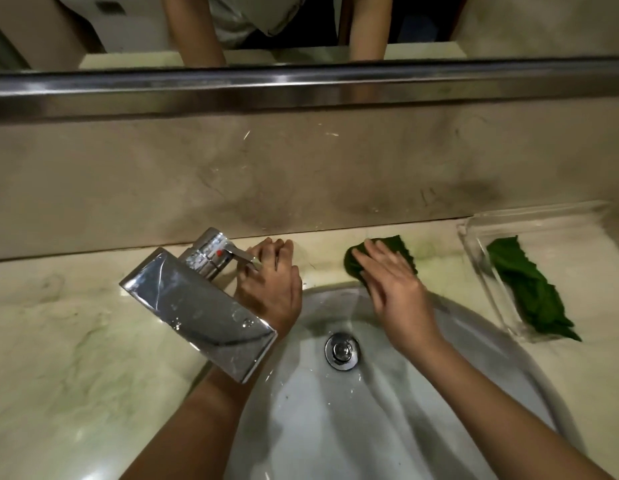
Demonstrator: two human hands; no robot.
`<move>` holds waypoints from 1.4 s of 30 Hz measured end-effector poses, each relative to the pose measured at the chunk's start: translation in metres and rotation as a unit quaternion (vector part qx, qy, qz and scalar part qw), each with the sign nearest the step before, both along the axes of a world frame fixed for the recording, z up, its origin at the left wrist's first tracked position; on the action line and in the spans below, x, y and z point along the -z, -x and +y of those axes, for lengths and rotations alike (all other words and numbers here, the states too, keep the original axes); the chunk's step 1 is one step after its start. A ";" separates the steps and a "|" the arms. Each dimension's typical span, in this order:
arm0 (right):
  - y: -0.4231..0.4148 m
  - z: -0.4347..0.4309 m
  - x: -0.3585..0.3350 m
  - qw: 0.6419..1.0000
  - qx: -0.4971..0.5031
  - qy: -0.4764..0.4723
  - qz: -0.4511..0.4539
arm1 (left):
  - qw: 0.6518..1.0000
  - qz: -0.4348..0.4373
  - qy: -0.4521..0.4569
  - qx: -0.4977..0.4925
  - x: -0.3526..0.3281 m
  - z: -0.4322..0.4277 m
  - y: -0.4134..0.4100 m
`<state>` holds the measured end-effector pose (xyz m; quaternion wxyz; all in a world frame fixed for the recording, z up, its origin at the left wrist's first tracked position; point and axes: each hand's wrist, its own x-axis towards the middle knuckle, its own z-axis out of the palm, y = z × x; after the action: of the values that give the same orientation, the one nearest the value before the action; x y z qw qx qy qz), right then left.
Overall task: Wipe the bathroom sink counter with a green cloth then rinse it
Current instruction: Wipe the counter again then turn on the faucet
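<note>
A green cloth (396, 247) lies on the pale marble counter (76, 341) behind the white sink basin (335, 410). My right hand (394, 285) presses flat on the cloth with straight fingers. My left hand (270, 282) rests by the chrome faucet (197, 306), its fingers curled at the faucet's lever handle (242, 256). No water runs from the spout. The drain plug (342, 350) shows in the basin's middle.
A clear plastic tray (488, 271) stands on the counter at right with a second green cloth (529, 289) draped in it. A marble backsplash and a metal ledge under the mirror rise behind the counter.
</note>
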<state>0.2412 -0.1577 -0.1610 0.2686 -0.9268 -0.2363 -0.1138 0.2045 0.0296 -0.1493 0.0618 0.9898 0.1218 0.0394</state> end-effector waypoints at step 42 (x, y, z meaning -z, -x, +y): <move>0.036 0.107 -0.014 0.983 -0.143 -0.082 0.084 | 0.982 -0.068 0.083 -0.158 0.003 0.115 0.145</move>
<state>0.2051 -0.0509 -0.1467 0.3765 -0.8645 -0.3327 -0.0152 0.0593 0.1443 -0.1525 0.1450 0.9445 0.2752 0.1056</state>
